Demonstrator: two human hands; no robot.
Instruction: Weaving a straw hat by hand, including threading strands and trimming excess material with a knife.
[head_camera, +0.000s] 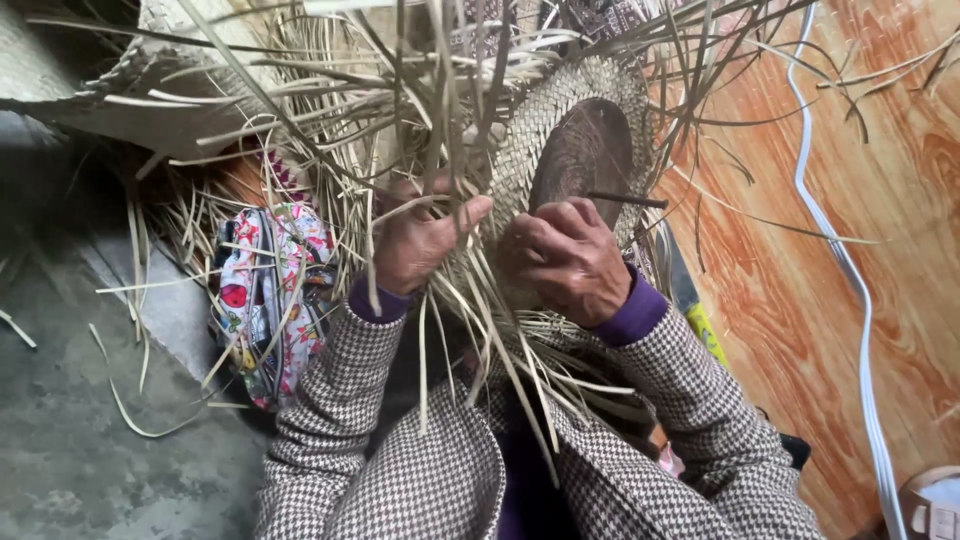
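Observation:
A half-woven straw piece (545, 130) with a rounded crown rests over a dark wooden form (585, 150) on my lap. Long loose straw strips (400, 110) fan out from it in all directions. My left hand (415, 240) is closed on a bunch of these strips at the weave's left edge. My right hand (565, 260) is curled against the woven edge just below the wooden form, pinching strips; a thin dark stick (625, 200) pokes out above its fingers. Both sleeves are houndstooth with purple cuffs.
A flower-patterned cloth bag (265, 290) lies on the grey floor to my left, with scattered straw around it. A finished woven mat (120, 90) lies at the upper left. A white cable (850, 290) runs down the orange wood-pattern floor at right.

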